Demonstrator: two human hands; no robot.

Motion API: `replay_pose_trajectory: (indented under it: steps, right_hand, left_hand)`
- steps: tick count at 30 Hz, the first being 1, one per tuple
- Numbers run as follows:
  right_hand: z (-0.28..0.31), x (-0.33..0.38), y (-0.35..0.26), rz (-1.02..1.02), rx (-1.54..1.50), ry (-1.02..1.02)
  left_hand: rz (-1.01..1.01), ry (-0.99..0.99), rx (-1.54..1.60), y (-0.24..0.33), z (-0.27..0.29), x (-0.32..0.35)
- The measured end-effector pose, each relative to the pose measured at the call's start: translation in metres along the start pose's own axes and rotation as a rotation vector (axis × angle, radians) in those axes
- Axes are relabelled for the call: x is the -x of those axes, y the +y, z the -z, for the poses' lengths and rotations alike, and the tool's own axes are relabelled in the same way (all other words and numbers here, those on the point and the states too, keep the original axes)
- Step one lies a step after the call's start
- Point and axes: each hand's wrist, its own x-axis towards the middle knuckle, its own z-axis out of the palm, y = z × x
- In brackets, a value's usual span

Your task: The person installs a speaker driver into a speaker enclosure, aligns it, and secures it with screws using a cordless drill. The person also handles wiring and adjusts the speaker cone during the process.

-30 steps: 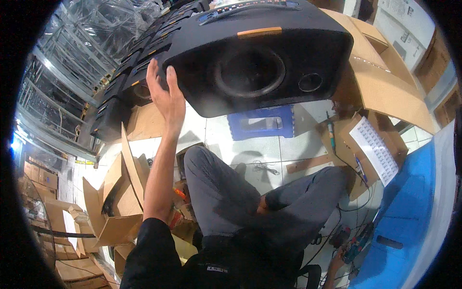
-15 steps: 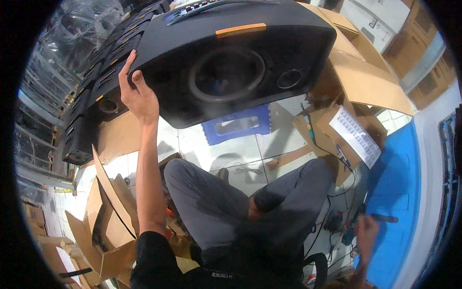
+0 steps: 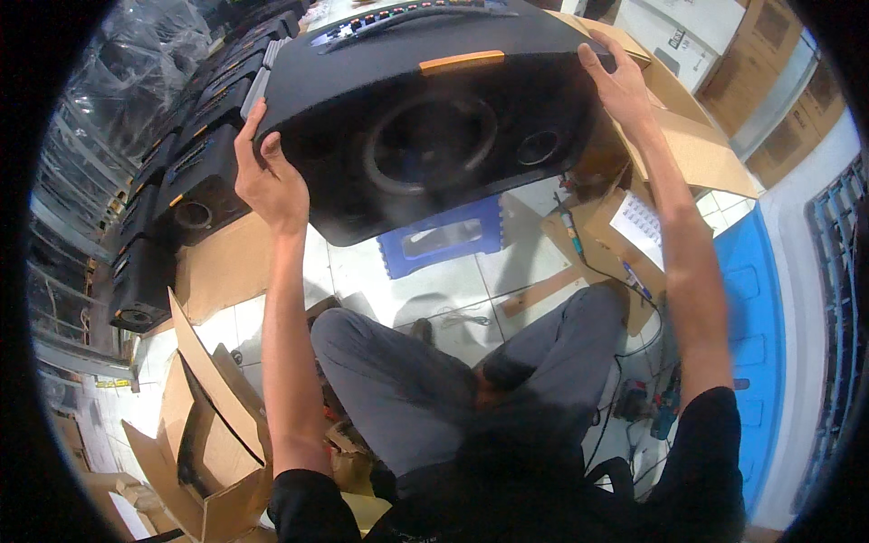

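A large black portable speaker (image 3: 312, 172) lies across the view in front of me. It has an orange strip on its upper edge, a big round cone, a smaller round one and a row of colored knobs on its top face. My left hand (image 3: 272, 185) holds its left end, thumb on the front side and fingers along the edge. At the right end, my right hand (image 3: 620, 86) grips the upper corner, thumb toward the front. Below the speaker stands a blue plastic step stool (image 3: 444, 237); whether the two touch is hidden.
More black speakers (image 3: 204, 195) line the left. Cut-open cardboard boxes (image 3: 213, 452) lie at lower left, with another carton (image 3: 697, 149) at right. A soldering iron (image 3: 572, 231), a pen (image 3: 636, 279), a printed sheet (image 3: 636, 222), cables and a power drill (image 3: 665, 416) lie to the right.
My right hand has let go of a dark tool by the blue panel at lower right and risen to the speaker's right corner. My left hand stays on the left end. The speaker has shifted slightly.
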Motion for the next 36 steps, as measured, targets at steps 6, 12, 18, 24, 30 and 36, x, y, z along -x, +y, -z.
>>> replay_pose_trajectory:
  steps: [6,12,18,24,30,36]
  right_hand:
    - [0.006,0.017,-0.015,-0.106,-0.024,-0.047]
    - [0.011,0.052,-0.036,-0.049,-0.091,0.019]
    - [-0.016,0.082,-0.043,0.231,0.112,0.195]
    - [-0.038,0.089,-0.031,0.150,0.218,0.294]
    - [-0.042,0.096,-0.017,0.153,0.124,0.328]
    - [-0.038,0.094,-0.006,0.021,-0.276,0.311]
  left_hand:
    - [0.030,-0.011,-0.020,-0.003,0.003,0.002]
    - [-0.108,0.042,-0.117,-0.011,-0.003,-0.006]
    - [-0.006,-0.017,-0.176,-0.014,0.000,-0.008]
    - [0.036,-0.030,-0.168,-0.013,-0.001,-0.005]
    - [-0.045,-0.006,-0.151,-0.014,-0.005,-0.007]
    - [-0.027,-0.004,-0.166,-0.012,-0.003,-0.005]
